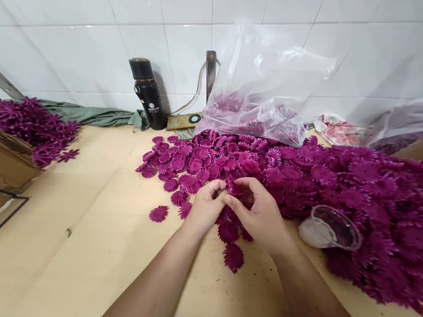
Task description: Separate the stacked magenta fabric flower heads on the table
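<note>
Close together at the front of a heap of purple artificial flower heads (323, 175), both hands meet at the fingertips. Between them is a purple petal piece (233, 187), partly covered by the fingers. My left hand (208, 203) is closed, its thumb and index finger pinched at the piece's near side. My right hand (261, 211) curls round the same piece, thumb against the left fingertips. A few loose flower heads (233, 257) lie below the hands, and a single flower head (159, 213) lies to the left.
A clear plastic cup (330, 229) with whitish contents tilts against the heap at right. Behind stand a plastic bag (263, 93) of petals and a black bottle (148, 94). A gold device (183, 121) lies beside the bottle. Cardboard (1, 166) and star-shaped purple pieces (44, 128) are at left.
</note>
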Motion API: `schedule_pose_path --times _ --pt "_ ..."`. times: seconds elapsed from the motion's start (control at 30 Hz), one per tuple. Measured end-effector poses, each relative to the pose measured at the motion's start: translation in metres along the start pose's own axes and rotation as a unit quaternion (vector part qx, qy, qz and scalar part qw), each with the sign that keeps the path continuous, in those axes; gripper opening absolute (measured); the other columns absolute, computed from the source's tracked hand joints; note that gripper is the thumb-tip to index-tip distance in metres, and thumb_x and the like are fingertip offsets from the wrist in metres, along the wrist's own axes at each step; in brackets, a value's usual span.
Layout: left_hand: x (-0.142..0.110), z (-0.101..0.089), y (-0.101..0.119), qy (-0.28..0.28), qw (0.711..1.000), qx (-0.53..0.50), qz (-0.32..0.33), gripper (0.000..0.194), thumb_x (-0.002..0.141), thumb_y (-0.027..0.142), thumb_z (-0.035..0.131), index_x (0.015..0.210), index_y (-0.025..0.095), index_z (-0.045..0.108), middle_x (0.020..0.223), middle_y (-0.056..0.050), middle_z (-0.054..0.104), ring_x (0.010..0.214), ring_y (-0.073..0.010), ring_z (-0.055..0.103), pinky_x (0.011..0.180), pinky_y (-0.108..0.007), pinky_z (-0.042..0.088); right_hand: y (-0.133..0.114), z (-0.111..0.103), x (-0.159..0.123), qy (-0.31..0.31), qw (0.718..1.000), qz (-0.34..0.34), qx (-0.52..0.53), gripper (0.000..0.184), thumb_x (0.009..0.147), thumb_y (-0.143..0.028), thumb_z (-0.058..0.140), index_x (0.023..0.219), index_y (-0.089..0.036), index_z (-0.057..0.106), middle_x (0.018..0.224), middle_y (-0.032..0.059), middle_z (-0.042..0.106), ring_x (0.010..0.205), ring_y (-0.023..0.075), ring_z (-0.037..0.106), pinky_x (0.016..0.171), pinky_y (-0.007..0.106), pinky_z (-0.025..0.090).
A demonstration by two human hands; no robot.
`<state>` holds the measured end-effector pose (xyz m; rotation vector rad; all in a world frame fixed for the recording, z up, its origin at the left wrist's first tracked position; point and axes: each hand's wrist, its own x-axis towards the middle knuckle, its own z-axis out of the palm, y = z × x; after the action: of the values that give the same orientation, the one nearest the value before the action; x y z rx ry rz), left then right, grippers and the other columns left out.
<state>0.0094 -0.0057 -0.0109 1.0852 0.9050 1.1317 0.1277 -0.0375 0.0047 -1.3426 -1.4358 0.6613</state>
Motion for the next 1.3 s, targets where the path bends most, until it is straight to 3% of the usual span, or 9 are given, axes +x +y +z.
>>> schedule_pose_path --times 0.1,0.23,0.4,0.43,0.57,0.67,0.9,1.13,1.3 --pt "-0.002 0.002 -0.002 -0.024 1.0 0.008 0.0 0.028 0.063 0.036 0.07 0.058 0.016 0.049 0.054 0.006 0.042 0.052 -0.0063 0.035 0.052 -0.02 0.03 0.004 0.001 0.001 0.016 1.0 -0.002 -0.002 0.01 0.077 -0.028 0.056 0.079 -0.019 0.058 0.076 0.0027 0.064 0.07 0.0167 0.059 0.068 0.031 0.047" --pt "-0.004 0.003 -0.003 -0.05 0.999 -0.015 -0.008 0.032 0.063 0.039 0.07 0.058 0.016 0.05 0.058 0.004 0.047 0.057 -0.0079 0.042 0.057 -0.021 0.034 0.009 -0.012 0.008 0.1 0.993 0.015 0.062 0.009 0.076 -0.027 0.057 0.072 -0.019 0.056 0.063 -0.0014 0.058 0.057 0.013 0.054 0.057 0.027 0.045" --pt "0.003 -0.004 -0.002 0.064 0.994 -0.086 -0.006 0.028 0.059 0.033 0.072 0.058 0.017 0.05 0.054 0.006 0.048 0.05 -0.0062 0.041 0.052 -0.019 0.033 0.014 -0.042 0.017 0.327 0.932 0.03 0.154 0.014 0.077 -0.032 0.057 0.073 -0.021 0.051 0.067 -0.002 0.058 0.052 0.011 0.054 0.05 0.025 0.045" --pt "0.004 -0.005 -0.002 0.081 0.992 -0.1 -0.007 0.027 0.058 0.033 0.072 0.059 0.017 0.05 0.055 0.006 0.049 0.05 -0.0061 0.042 0.052 -0.019 0.034 0.015 -0.044 0.018 0.337 0.93 0.028 0.142 0.014 0.076 -0.033 0.058 0.074 -0.021 0.051 0.069 -0.0014 0.059 0.055 0.0117 0.055 0.051 0.026 0.045" --pt "0.005 -0.005 0.0 0.049 0.996 -0.073 -0.023 0.027 0.056 0.032 0.075 0.066 0.016 0.057 0.059 0.004 0.056 0.054 -0.0072 0.048 0.057 -0.021 0.039 0.016 -0.03 0.013 0.179 0.983 0.001 0.037 0.02 0.069 -0.027 0.064 0.086 -0.02 0.057 0.086 0.0056 0.063 0.078 0.0192 0.061 0.072 0.038 0.051" --pt "0.003 -0.002 0.001 0.009 0.998 -0.065 -0.021 0.028 0.056 0.032 0.076 0.072 0.015 0.061 0.063 0.003 0.06 0.06 -0.009 0.052 0.064 -0.023 0.042 0.013 -0.013 0.007 0.093 0.993 -0.06 -0.038 0.022 0.071 -0.022 0.059 0.093 -0.019 0.059 0.101 0.0104 0.062 0.097 0.024 0.058 0.09 0.045 0.045" --pt "0.003 -0.004 -0.002 0.0 0.999 -0.013 -0.038 0.029 0.062 0.037 0.071 0.06 0.016 0.051 0.052 0.006 0.047 0.05 -0.0066 0.04 0.052 -0.021 0.032 0.003 -0.006 0.002 0.076 0.983 -0.137 -0.097 0.013 0.081 -0.024 0.052 0.091 -0.021 0.06 0.098 0.0089 0.063 0.099 0.0234 0.056 0.092 0.044 0.042" --pt "0.004 -0.004 -0.003 0.051 0.993 0.111 0.002 0.034 0.068 0.034 0.064 0.053 0.018 0.039 0.048 0.008 0.032 0.048 -0.0063 0.026 0.048 -0.022 0.022 0.009 -0.007 0.004 0.11 0.991 -0.061 -0.044 0.02 0.085 -0.032 0.047 0.093 -0.018 0.06 0.094 0.0108 0.062 0.092 0.0233 0.057 0.081 0.041 0.046" --pt "0.003 -0.003 0.0 0.048 0.992 0.118 0.005 0.038 0.064 0.039 0.067 0.052 0.018 0.038 0.049 0.008 0.031 0.048 -0.0066 0.025 0.047 -0.022 0.02 0.007 -0.001 0.002 0.023 0.993 -0.093 -0.065 0.012 0.079 -0.03 0.056 0.085 -0.02 0.061 0.089 0.0076 0.065 0.087 0.0218 0.058 0.08 0.04 0.046"
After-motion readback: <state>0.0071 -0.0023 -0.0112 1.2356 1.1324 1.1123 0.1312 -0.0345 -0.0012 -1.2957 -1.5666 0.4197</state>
